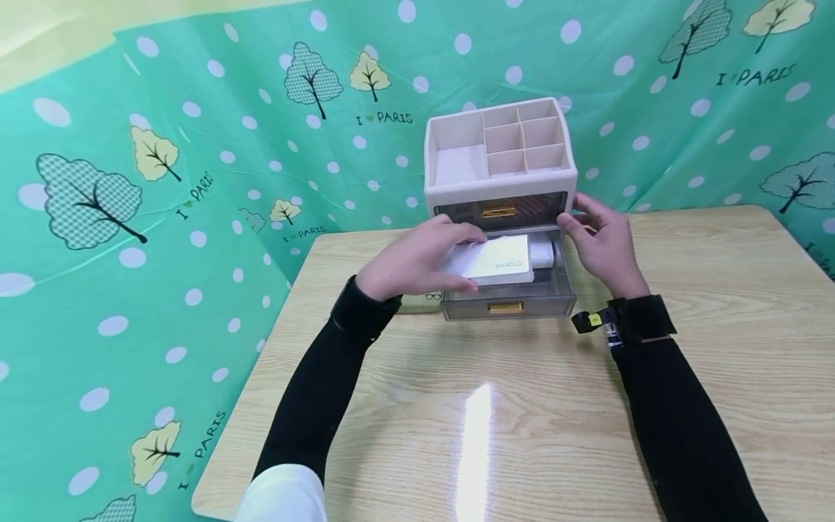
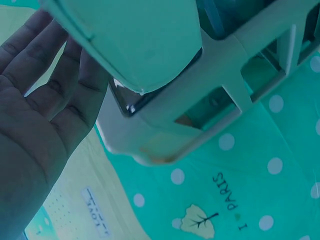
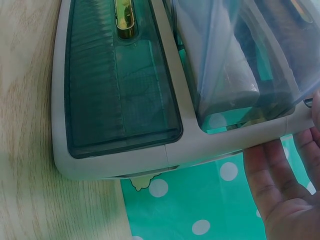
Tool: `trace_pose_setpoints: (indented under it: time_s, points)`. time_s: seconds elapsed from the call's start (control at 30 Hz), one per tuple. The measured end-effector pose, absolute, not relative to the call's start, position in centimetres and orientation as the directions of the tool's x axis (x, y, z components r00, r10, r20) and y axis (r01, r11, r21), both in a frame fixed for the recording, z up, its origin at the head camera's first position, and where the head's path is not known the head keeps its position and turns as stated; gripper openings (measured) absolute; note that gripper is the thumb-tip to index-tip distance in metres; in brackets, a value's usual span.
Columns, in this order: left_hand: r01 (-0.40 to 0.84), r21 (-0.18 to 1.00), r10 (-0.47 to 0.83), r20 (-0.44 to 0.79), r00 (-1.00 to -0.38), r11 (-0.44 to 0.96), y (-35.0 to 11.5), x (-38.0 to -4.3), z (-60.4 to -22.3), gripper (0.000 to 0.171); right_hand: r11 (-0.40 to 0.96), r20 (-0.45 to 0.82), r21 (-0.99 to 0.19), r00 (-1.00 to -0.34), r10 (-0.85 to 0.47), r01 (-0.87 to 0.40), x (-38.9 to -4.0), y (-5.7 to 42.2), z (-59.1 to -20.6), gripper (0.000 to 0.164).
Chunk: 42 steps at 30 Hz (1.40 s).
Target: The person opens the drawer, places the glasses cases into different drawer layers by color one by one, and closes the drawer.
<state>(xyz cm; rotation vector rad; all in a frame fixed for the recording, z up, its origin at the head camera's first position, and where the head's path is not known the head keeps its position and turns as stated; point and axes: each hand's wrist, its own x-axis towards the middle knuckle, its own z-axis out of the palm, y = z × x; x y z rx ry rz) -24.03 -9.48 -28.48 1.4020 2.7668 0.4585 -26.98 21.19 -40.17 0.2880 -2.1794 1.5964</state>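
A flat white box (image 1: 502,261) with small lettering on its top lies in or just over the pulled-out lower drawer (image 1: 548,308); whether it rests on the drawer's floor cannot be told. The left hand (image 1: 427,257) comes to it from nine o'clock and pinches it, thumb along the near edge and fingers over the far side. With clock directions taken from the box in the head view, a rounded white item (image 1: 541,252) sits just beside it at three o'clock, inside the same smoky, see-through drawer. A gold handle (image 1: 506,308) marks the drawer's front at six o'clock. At eight o'clock, partly hidden by the left wrist, a pale green item (image 1: 420,303) with a spectacles drawing lies beside the drawer.

At twelve o'clock rises the white organizer (image 1: 502,188), its upper drawer (image 1: 544,210) pushed in and its top split into one large and several small compartments. Out at three o'clock, the right hand (image 1: 603,246) holds the organizer's side, thumb at the front edge and fingers along the wall.

Black bands (image 1: 642,319) circle both wrists, below which black sleeves (image 1: 685,428) run toward four and eight o'clock. Everything stands on a wood-grain desk (image 1: 404,435), with a green dotted cloth (image 1: 365,167) behind, printed with trees.
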Motion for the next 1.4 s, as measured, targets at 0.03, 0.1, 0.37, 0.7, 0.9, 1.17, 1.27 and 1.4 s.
trace_pose_setpoints:
  time_s: [0.03, 0.1, 0.37, 0.7, 0.9, 1.17, 1.27, 1.4]
  points:
    - [0.791, 0.261, 0.794, 0.122, -0.595, 0.553, -9.1, -24.1, -28.5, 0.065, 0.319, 0.451, -0.857, -0.889, 0.08, -0.405, -27.0, 21.2, -40.2, 0.042]
    - [0.798, 0.256, 0.802, 0.115, -0.586, 0.546, -8.3, -24.3, -28.6, 0.065, 0.317, 0.454, -0.855, -0.887, 0.08, -0.41, -27.0, 21.3, -40.2, 0.043]
    - [0.803, 0.219, 0.813, 0.066, -0.579, 0.554, -6.2, -25.0, -29.1, 0.062, 0.307, 0.465, -0.852, -0.882, 0.071, -0.424, -27.0, 21.4, -40.1, 0.042]
    - [0.806, 0.168, 0.816, 0.016, -0.578, 0.568, -4.6, -25.5, -30.0, 0.061, 0.313, 0.475, -0.846, -0.877, 0.077, -0.431, -27.2, 21.4, -40.3, 0.04]
    - [0.793, 0.119, 0.801, -0.039, -0.598, 0.598, -4.2, -25.6, -30.8, 0.061, 0.303, 0.475, -0.849, -0.876, 0.082, -0.433, -27.2, 21.4, -40.3, 0.04]
    - [0.789, 0.055, 0.791, -0.076, -0.607, 0.611, -4.0, -26.1, -31.7, 0.057, 0.29, 0.478, -0.851, -0.874, 0.086, -0.437, -27.2, 21.4, -40.4, 0.041]
    - [0.791, 0.048, 0.791, -0.094, -0.604, 0.609, -3.9, -26.2, -31.8, 0.055, 0.288, 0.476, -0.852, -0.875, 0.083, -0.436, -27.2, 21.4, -40.5, 0.041]
    - [0.798, 0.047, 0.797, -0.11, -0.594, 0.601, -3.7, -26.2, -32.1, 0.053, 0.284, 0.475, -0.854, -0.876, 0.085, -0.436, -27.2, 21.4, -40.5, 0.042]
